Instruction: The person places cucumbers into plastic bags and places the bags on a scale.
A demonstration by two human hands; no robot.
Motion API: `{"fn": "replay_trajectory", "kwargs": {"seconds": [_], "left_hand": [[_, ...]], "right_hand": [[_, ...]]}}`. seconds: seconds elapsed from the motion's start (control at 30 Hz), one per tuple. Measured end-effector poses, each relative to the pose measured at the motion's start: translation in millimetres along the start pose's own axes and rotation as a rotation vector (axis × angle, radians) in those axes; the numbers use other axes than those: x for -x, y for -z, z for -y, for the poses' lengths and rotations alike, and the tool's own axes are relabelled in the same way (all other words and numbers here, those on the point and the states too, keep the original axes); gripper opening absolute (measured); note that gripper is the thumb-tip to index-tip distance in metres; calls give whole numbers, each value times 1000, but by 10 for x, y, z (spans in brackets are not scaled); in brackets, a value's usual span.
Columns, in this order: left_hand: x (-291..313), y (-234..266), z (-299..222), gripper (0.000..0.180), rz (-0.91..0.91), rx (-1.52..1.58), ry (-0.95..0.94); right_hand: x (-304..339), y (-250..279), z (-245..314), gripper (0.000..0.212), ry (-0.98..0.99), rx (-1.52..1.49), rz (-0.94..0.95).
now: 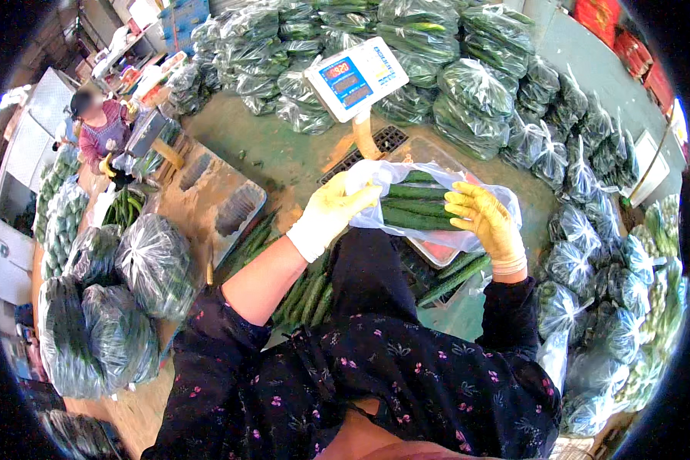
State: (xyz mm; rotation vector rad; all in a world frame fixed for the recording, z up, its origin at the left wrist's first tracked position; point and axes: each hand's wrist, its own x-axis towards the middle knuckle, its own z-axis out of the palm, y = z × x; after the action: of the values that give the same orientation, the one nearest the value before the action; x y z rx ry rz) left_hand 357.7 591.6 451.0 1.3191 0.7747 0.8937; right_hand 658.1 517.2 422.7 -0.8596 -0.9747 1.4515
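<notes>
A clear plastic bag [431, 237] holding several long green cucumbers [415, 205] lies in front of me, above the platform of a scale [439, 254]. Both my hands wear yellow gloves. My left hand [337, 205] grips the bunched film at the bag's left end, thumb pointing toward the cucumbers. At the other end, my right hand [484, 220] has its fingers bent over the bag and the cucumbers' tips, with film showing around the hand. Behind the bag rises the scale's white and blue display [358, 79], lit with red digits.
Loose cucumbers [305, 297] lie left of my legs, and more [456, 280] beside the scale. Filled bags [475, 100] are stacked along the back and right. Large bags [157, 264] stand at left, near a brown worktable [207, 184]. Another person [103, 134] works at the far left.
</notes>
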Motion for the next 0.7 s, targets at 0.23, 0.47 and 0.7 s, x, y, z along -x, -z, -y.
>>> {"fn": "replay_trajectory", "kwargs": {"seconds": [0.23, 0.47, 0.7], "left_hand": [[127, 61, 21, 31, -19, -108, 49], [391, 445, 66, 44, -90, -103, -45], [1540, 1683, 391, 49, -597, 207, 155]], "right_hand": [[71, -397, 33, 44, 31, 117, 110], [92, -886, 49, 56, 31, 65, 393], [-33, -1788, -562, 42, -355, 251, 714]]}}
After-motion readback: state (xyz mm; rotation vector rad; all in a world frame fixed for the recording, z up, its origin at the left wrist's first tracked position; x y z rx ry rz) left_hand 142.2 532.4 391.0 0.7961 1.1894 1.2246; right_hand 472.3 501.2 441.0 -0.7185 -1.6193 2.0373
